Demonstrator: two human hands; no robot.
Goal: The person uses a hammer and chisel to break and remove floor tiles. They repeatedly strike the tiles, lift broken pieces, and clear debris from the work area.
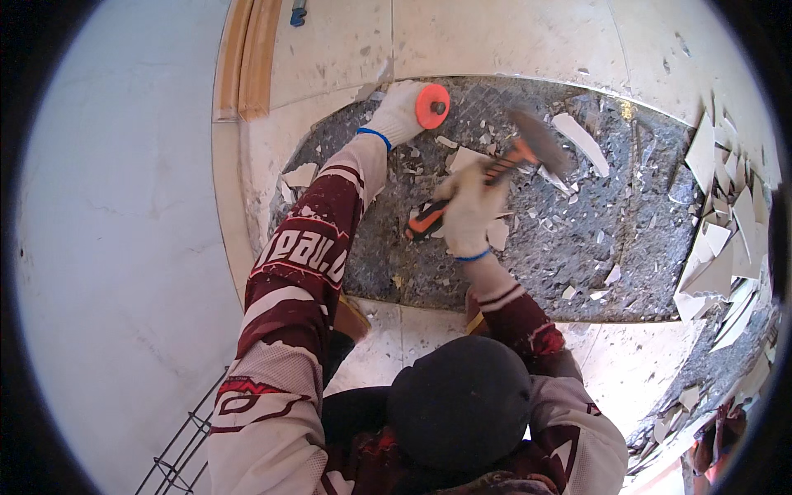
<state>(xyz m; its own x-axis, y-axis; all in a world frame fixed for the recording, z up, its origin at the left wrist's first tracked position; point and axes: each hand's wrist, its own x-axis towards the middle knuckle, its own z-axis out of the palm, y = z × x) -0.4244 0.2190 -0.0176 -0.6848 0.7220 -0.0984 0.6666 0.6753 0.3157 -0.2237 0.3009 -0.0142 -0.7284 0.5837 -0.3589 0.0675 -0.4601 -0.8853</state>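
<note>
My left hand (395, 112), in a white knit glove with a blue cuff edge, grips a chisel by its upper end. An orange round hand guard (426, 111) surrounds the chisel's dark striking end (438, 107); the blade is hidden below. In my right hand (471, 216), also gloved, is a hammer (512, 156) with an orange and black handle. Motion blurs its dark head (539, 141), which is raised to the right of the chisel, apart from it. Under both hands lies a rough grey patch of stripped floor (557, 247), strewn with broken tile pieces (581, 142).
Large tile shards (718, 247) are heaped at the right. Beige floor tiles (495, 43) border the patch at the far side. A wooden door frame (253, 62) and a white wall (124, 185) stand left. Wire rebar (179, 451) lies lower left; a blue metal tool (298, 13) lies up top.
</note>
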